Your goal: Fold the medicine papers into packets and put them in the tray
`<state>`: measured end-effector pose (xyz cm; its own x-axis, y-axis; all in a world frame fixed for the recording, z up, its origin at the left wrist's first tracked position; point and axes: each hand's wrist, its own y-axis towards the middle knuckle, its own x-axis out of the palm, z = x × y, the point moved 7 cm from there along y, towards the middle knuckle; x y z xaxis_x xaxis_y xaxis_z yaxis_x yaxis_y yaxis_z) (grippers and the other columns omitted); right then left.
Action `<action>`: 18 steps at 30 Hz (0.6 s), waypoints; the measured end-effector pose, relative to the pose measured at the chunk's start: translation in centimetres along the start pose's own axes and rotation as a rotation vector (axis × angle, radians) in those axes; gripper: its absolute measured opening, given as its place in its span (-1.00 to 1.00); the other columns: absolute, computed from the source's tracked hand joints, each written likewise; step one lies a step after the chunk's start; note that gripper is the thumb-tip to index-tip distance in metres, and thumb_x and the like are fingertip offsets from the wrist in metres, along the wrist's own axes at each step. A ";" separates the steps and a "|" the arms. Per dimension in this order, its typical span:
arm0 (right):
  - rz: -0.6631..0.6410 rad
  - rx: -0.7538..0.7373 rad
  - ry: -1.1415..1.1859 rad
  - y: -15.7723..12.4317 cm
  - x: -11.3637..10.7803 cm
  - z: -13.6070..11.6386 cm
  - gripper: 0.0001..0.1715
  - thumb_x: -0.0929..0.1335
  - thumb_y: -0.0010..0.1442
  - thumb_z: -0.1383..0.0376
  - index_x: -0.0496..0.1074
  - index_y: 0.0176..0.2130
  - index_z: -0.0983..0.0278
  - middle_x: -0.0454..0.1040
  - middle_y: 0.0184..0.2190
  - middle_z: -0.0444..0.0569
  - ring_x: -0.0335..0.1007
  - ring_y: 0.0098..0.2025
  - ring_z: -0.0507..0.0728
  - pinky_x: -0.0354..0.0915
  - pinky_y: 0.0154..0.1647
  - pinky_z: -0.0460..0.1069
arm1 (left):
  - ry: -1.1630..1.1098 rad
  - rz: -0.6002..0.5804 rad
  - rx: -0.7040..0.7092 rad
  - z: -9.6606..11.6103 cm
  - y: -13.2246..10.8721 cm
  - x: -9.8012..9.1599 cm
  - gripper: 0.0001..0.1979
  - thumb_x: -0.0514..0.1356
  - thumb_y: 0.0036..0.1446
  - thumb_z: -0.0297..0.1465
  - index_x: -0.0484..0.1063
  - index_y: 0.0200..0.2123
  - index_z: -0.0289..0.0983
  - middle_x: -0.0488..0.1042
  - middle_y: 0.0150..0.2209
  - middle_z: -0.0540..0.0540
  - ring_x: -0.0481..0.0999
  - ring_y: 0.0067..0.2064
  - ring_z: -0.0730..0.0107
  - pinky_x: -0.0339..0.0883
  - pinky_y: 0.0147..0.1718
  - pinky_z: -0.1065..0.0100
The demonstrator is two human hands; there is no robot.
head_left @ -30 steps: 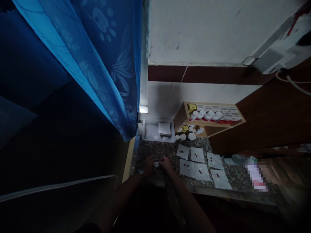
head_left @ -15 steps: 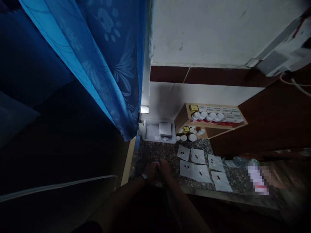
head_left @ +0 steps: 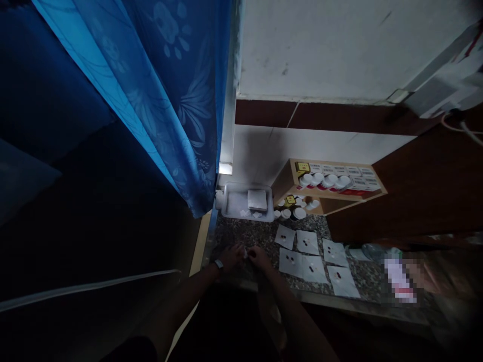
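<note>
The left hand [head_left: 231, 257] and right hand [head_left: 259, 258] are flanking a small white scrap [head_left: 245, 253] lying between them, its long axis unclear, the curled fingers [head_left: 251, 253] touching-close, though any grip is too dark to tell.

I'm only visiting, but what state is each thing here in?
Left hand, wristwatch on, reaching to the small paper
Right hand, at the small paper
Small paper, between the hands
Six paper squares, flat, dark pills on each
Tray, holding a paper stack
Paper stack, squared up
Bottles, capped, shelved in a row
Curtain, hanging in folds
</note>
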<state>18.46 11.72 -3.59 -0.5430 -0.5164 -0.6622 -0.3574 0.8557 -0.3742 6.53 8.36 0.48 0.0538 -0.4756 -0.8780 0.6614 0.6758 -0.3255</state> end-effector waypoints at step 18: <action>-0.113 -0.216 -0.189 -0.1 1.6 -2.1 -0.74 0.24 0.14 0.34 0.47 -0.22 0.21 0.53 -0.21 0.00 0.41 -0.16 0.12 0.20 -0.16 -0.07 | -0.040 -0.044 0.115 -1.7 0.5 0.5 -0.47 0.11 0.10 -0.47 0.21 0.16 -0.14 0.07 0.27 -0.13 -0.04 0.28 0.02 0.14 0.05 0.01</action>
<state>16.00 10.73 -3.23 -0.3462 -0.5754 -0.7409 -0.5719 0.7556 -0.3196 5.60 9.41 -0.72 0.0513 -0.5271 -0.8483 0.7451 0.5857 -0.3189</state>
